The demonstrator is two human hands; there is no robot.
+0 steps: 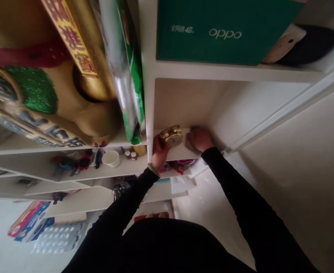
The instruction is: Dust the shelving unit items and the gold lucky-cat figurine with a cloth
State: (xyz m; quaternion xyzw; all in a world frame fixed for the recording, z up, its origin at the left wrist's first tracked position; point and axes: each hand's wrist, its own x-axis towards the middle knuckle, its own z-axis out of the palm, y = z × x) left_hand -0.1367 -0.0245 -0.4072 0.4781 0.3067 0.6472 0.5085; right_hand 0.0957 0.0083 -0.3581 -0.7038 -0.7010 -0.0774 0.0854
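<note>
Above, box (209,47) reads "oppo"; left hand (160,153) holds gold object (172,135)

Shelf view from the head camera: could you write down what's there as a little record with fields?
Left hand: person's left hand grips a round gold-coloured object
Right hand: person's right hand at the white shelf board; grip unclear
Above: dark green rectangular OPPO box
Picture left: large gold figurine with green glitter
Lower shelf: small white round cup
</note>
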